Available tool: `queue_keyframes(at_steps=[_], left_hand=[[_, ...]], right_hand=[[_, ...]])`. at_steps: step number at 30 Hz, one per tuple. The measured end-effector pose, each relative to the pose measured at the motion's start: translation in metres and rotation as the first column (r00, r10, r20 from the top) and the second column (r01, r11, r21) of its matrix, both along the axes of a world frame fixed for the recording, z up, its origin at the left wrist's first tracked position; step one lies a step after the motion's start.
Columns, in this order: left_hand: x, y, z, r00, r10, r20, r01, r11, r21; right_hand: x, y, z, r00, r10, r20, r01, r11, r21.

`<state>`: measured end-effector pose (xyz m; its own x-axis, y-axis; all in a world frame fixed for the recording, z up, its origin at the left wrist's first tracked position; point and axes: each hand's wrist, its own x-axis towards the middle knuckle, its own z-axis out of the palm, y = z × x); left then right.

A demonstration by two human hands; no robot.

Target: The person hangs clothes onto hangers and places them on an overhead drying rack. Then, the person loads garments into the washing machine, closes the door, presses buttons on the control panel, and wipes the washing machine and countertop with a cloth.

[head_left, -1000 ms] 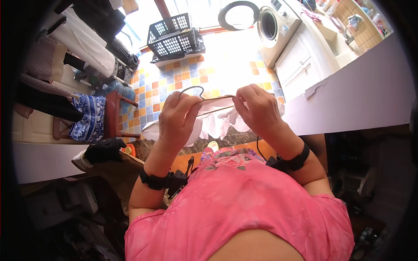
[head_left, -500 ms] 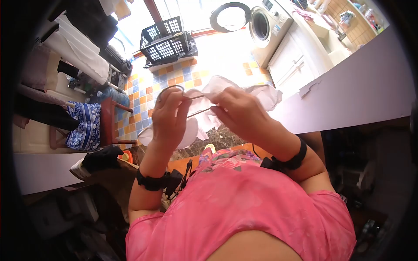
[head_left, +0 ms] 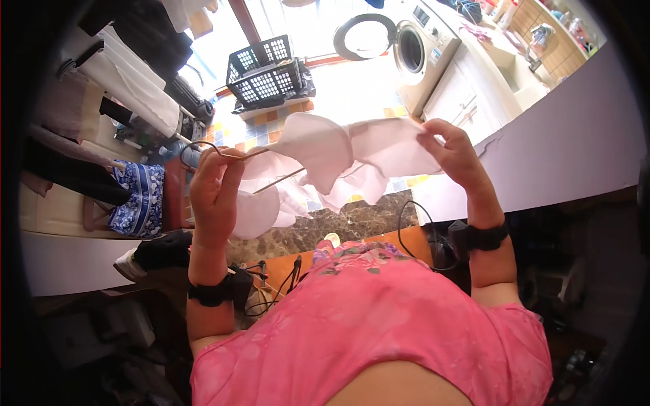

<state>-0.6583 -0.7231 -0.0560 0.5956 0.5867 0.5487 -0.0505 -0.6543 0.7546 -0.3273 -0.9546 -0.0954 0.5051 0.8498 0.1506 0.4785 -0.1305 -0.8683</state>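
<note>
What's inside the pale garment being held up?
Part of a hanger, gripped by the left hand: its upper and lower bars run in under the garment. The cloth covers the far end, so that can't be seen.

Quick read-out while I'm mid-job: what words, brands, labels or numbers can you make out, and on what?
No text is readable.
Washing machine: marks on its panel and front, too small to read.
Bottles on the shelf: too small and blurred.
White cloth: no lettering visible.

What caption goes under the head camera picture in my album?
Left hand grips a hanger, right hand holds pale cloth.
</note>
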Motion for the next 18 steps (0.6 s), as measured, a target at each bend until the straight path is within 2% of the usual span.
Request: queue_keyframes(at_steps=[1,2,4,5,6,8,9,10,12,14,16,18], left_hand=[[0.000,0.000,0.001,1.000,-0.003,-0.005,0.003,1.000,0.005],[0.001,0.000,0.002,1.000,0.018,0.002,-0.018,0.999,0.042],[0.005,0.000,0.004,0.999,0.044,0.019,-0.045,0.996,0.081],[0.007,0.000,0.007,1.000,0.030,-0.002,-0.029,0.993,0.117],[0.008,-0.001,0.009,1.000,0.017,-0.027,-0.012,0.988,0.151],[0.019,-0.004,0.014,0.998,-0.038,-0.045,0.047,0.975,0.216],[0.026,-0.008,0.017,0.996,-0.078,-0.050,0.087,0.972,0.218],[0.033,-0.009,0.020,0.995,-0.074,-0.074,0.093,0.947,0.307],[0.042,-0.013,0.023,0.993,-0.085,-0.086,0.112,0.921,0.373],[0.046,-0.020,0.025,0.994,-0.071,-0.084,0.097,0.928,0.359],[0.046,-0.021,0.025,0.996,-0.050,-0.078,0.074,0.937,0.342],[0.044,-0.020,0.023,1.000,-0.014,-0.026,0.024,0.908,0.419]], right_hand=[[0.000,-0.003,0.002,0.998,0.042,0.054,-0.035,0.992,-0.117],[-0.004,-0.004,0.006,0.998,0.038,0.052,-0.032,0.993,-0.113],[-0.017,-0.001,0.022,0.893,-0.004,0.450,-0.019,0.999,0.045],[-0.026,0.004,0.038,0.889,-0.043,0.455,-0.017,0.992,0.127],[-0.036,0.011,0.052,0.891,-0.036,0.453,-0.024,0.992,0.126],[-0.061,0.027,0.073,0.827,0.023,0.562,-0.206,0.942,0.264],[-0.072,0.039,0.076,0.755,0.044,0.654,-0.301,0.910,0.285],[-0.085,0.051,0.080,0.671,0.056,0.739,-0.396,0.870,0.293],[-0.106,0.065,0.086,0.660,0.041,0.750,-0.402,0.863,0.307],[-0.113,0.075,0.086,0.612,0.069,0.788,-0.377,0.901,0.214],[-0.115,0.078,0.085,0.616,0.118,0.779,-0.351,0.926,0.138],[-0.116,0.077,0.084,0.660,0.158,0.735,-0.277,0.960,0.043]])
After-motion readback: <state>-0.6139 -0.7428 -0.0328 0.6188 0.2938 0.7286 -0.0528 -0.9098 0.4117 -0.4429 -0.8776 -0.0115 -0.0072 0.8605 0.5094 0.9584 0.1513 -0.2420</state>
